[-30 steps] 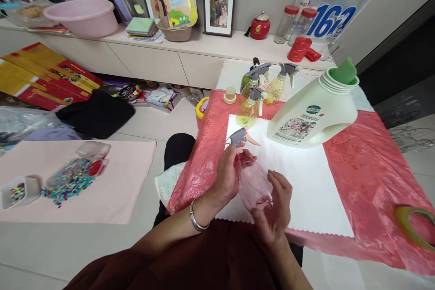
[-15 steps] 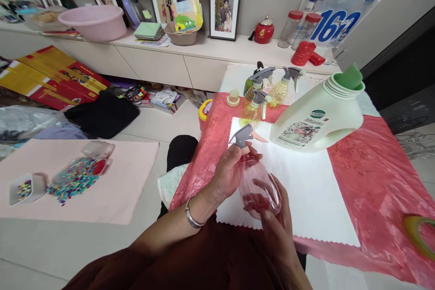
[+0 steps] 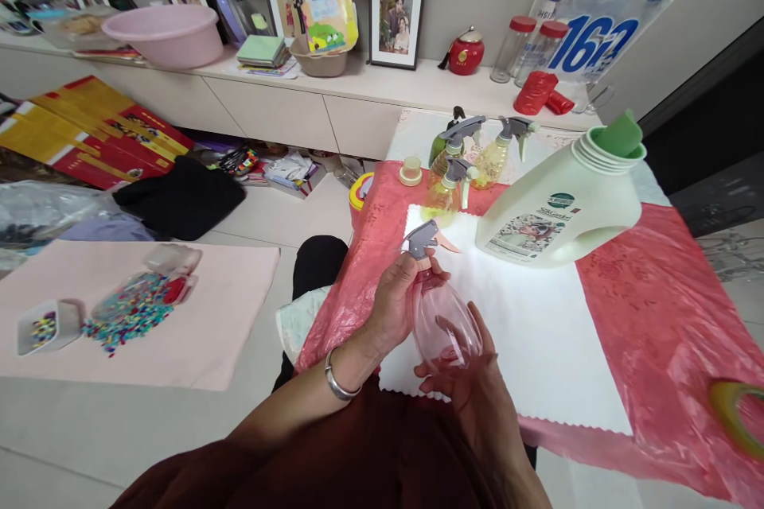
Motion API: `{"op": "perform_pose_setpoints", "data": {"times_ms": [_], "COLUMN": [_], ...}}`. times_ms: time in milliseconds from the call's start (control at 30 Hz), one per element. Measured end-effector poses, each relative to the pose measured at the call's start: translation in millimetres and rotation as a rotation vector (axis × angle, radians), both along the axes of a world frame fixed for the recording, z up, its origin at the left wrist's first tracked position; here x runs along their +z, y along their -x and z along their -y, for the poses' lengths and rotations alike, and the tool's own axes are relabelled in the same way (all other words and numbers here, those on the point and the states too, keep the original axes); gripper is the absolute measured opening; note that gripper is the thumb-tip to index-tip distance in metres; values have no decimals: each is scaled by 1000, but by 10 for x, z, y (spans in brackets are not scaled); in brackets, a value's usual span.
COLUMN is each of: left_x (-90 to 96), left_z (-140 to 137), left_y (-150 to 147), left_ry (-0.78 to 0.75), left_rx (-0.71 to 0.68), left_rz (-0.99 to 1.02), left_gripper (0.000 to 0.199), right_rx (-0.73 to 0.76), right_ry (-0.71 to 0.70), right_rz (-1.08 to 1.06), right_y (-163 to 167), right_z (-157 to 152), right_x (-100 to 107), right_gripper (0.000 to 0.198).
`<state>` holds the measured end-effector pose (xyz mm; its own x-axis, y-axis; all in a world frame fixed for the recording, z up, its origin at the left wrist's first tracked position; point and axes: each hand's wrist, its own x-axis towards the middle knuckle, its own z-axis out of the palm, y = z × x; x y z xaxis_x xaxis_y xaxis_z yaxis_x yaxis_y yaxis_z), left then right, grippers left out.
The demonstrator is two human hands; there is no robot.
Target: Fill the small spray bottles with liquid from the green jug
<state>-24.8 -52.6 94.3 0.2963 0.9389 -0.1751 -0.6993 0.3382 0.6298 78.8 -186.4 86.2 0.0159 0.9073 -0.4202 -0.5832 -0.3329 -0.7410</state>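
Observation:
A clear pink spray bottle [image 3: 445, 318] with a grey head and a peach trigger tilts in front of me above the white sheet. My left hand [image 3: 395, 298], with a silver bangle at its wrist, grips the bottle round its neck, just under the head. Lower down, my right hand [image 3: 477, 390] cups the base, its fingers spread loosely around the bottom. Some of those fingers show through the see-through wall. Beyond my hands stand several yellow-tinted spray bottles [image 3: 442, 197] with grey heads and a greenish one [image 3: 438, 148] behind them.
A big pale-green jug [image 3: 555, 207] with a green cap stands right of the sprayers. Beneath lie a white scalloped sheet [image 3: 537, 334] and red plastic [image 3: 650, 278]. A tape roll [image 3: 731, 413] sits at the right edge. At left, a pink mat [image 3: 220, 318] holds colourful beads [image 3: 134, 310].
The pink spray bottle has shifted slightly left. My right hand has turned and slid further under its base, its fingers spreading. My left hand keeps its hold at the neck.

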Motion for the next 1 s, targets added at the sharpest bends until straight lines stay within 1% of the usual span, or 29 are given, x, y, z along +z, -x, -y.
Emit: {"op": "perform_pose_setpoints", "data": {"times_ms": [67, 100, 133, 167, 200, 233, 333, 367, 400, 433, 500, 533, 600, 667, 767, 800, 833, 933, 967, 1000], "left_x": [-17, -19, -17, -9, 2, 18, 77, 94, 107, 114, 106, 91, 48, 2, -36, -36, -29, 15, 33, 48], "left_z": [-4, -4, -3, 0, 4, 10, 29, 35, 39, 40, 36, 29, 13, 0, -2, 3, 9, 26, 30, 33], "left_y": [-3, 1, 9, 19, 29, 37, 41, 35, 29, 23, 17, 17, 23, 31, 43, 47, 50, 60, 62, 62], "left_ry": [7, 9, 7, 2, -7, -19, -62, -70, -75, -74, -69, -64, -47, -20, -6, -12, -23, -58, -68, -75], "left_rx": [6, -15, -43, -73, -99, -116, -141, -143, -144, -144, -120, -102, -57, -33, -50, -62, -72, -82, -81, -76], "left_rz": [6, 9, 10, 11, 13, 16, 41, 51, 58, 60, 50, 40, 25, 17, 25, 30, 36, 53, 56, 57], "left_gripper": [45, 46, 46, 46, 45, 43, 39, 38, 38, 39, 40, 40, 41, 45, 48, 47, 44, 33, 32, 31], "right_rx": [-54, -78, -92, -82, -54, -3, 204, 249, 277, 285, 242, 209, 146, 57, -80, -87, -58, 143, 201, 222], "right_ry": [-24, -38, -53, -63, -74, -76, -45, -35, -27, -16, 12, 28, 10, -33, -60, -69, -80, -85, -77, -69], "right_rz": [175, 252, 296, 284, 211, 84, -408, -517, -577, -589, -507, -440, -308, -148, 94, 111, 74, -202, -266, -285], "right_y": [34, 39, 34, 20, -2, -32, -129, -155, -173, -182, -176, -161, -116, -67, -32, -38, -53, -120, -140, -155], "right_z": [32, 47, 60, 71, 79, 84, 82, 76, 68, 58, 39, 34, 37, 57, 90, 95, 98, 98, 100, 104], "right_x": [28, 33, 31, 19, 0, -24, -99, -115, -126, -131, -129, -124, -107, -82, -53, -53, -60, -112, -133, -152], "right_gripper": [106, 111, 113, 114, 114, 111, 100, 96, 94, 91, 86, 87, 93, 102, 121, 122, 118, 102, 100, 97]}}
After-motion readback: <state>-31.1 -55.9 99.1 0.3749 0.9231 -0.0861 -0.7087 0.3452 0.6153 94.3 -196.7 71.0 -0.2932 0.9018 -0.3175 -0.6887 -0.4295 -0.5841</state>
